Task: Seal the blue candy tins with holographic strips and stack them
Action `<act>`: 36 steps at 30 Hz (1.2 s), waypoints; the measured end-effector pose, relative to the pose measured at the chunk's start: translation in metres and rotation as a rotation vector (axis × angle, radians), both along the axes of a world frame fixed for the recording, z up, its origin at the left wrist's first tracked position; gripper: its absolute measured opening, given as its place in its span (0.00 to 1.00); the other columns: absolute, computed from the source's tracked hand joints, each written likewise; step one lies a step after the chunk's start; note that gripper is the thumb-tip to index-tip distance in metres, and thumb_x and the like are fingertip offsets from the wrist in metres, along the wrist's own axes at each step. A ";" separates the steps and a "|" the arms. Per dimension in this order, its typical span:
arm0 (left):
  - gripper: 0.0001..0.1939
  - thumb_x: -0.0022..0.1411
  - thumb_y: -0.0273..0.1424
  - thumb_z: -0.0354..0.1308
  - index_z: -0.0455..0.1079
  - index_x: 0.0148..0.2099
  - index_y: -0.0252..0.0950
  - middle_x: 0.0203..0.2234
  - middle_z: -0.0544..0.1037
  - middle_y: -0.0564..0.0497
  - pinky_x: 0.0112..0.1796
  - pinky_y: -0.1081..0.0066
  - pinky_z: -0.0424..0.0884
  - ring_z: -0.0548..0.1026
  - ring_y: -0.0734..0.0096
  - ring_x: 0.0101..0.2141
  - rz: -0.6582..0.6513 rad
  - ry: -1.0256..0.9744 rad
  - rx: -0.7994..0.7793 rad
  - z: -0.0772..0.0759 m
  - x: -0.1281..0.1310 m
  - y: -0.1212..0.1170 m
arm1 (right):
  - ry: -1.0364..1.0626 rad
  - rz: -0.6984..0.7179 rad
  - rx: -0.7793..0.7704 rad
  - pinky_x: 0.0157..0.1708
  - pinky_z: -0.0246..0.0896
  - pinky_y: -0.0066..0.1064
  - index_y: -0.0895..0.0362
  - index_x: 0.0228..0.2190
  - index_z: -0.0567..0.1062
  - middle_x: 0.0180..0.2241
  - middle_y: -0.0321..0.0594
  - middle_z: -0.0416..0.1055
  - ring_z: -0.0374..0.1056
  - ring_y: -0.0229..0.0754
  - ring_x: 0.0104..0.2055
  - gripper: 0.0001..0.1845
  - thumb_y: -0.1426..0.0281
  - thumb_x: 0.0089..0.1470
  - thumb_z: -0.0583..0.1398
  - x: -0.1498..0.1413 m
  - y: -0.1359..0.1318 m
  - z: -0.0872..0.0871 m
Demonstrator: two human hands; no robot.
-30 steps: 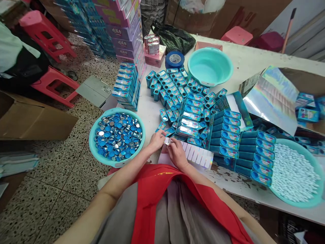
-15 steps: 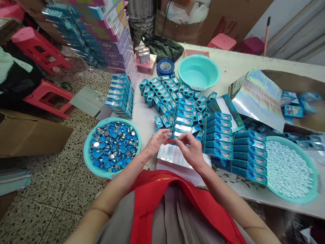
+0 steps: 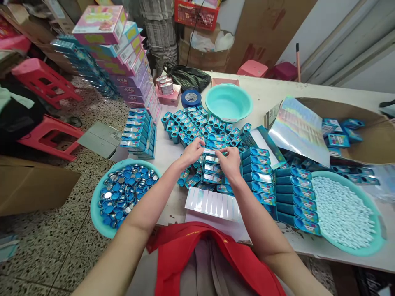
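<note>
My left hand and my right hand are closed in pinches at the two ends of a small, shiny clear sticker. They press it across the top of one box in a stack of small blue boxes with round recesses. Just below my hands lies a white sheet bearing several shiny clear strips. Beside my right hand stands another row of blue boxes. Many loose blue boxes lie behind my hands.
A turquoise basin at left holds blue and silver tins; another basin at right holds pale pellets. Behind are an empty-looking basin, blue tape and stacked pink and purple boxes. A cardboard box lies open at right.
Both hands have moved forward from near the sheet to over the stack of blue boxes, with the clear sticker stretched between them. The camera view has tilted upward a little.
</note>
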State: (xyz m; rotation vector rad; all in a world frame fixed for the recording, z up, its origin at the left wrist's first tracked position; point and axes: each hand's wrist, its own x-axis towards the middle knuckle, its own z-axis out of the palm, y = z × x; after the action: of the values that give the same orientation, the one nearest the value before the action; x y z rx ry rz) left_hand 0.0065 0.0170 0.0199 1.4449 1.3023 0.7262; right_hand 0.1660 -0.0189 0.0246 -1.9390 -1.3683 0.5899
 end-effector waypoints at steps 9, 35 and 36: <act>0.09 0.59 0.28 0.48 0.63 0.43 0.38 0.21 0.69 0.56 0.32 0.70 0.65 0.69 0.69 0.27 0.025 0.154 -0.082 -0.035 0.014 -0.001 | 0.097 -0.073 0.000 0.42 0.58 0.35 0.57 0.31 0.70 0.38 0.41 0.63 0.60 0.41 0.38 0.13 0.67 0.40 0.62 0.008 0.013 -0.026; 0.11 0.66 0.32 0.48 0.72 0.39 0.38 0.40 0.72 0.48 0.42 0.63 0.61 0.66 0.62 0.44 -0.311 0.799 0.188 -0.046 -0.011 -0.139 | -0.488 0.604 -0.156 0.41 0.47 0.37 0.57 0.36 0.75 0.34 0.45 0.75 0.66 0.45 0.37 0.13 0.69 0.62 0.51 -0.006 -0.133 -0.063; 0.12 0.66 0.32 0.48 0.73 0.40 0.39 0.40 0.73 0.48 0.42 0.63 0.61 0.67 0.62 0.44 -0.277 0.801 0.222 -0.047 -0.011 -0.142 | -0.492 0.632 -0.224 0.40 0.45 0.36 0.57 0.33 0.75 0.33 0.44 0.76 0.67 0.44 0.36 0.14 0.69 0.62 0.50 -0.007 -0.129 -0.061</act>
State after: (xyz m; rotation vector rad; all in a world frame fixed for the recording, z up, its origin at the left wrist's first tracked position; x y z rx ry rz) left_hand -0.0048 -0.1254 -0.0270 2.1688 1.5803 0.0837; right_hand 0.1588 -0.1480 -0.0360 -1.8795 -2.3557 0.5868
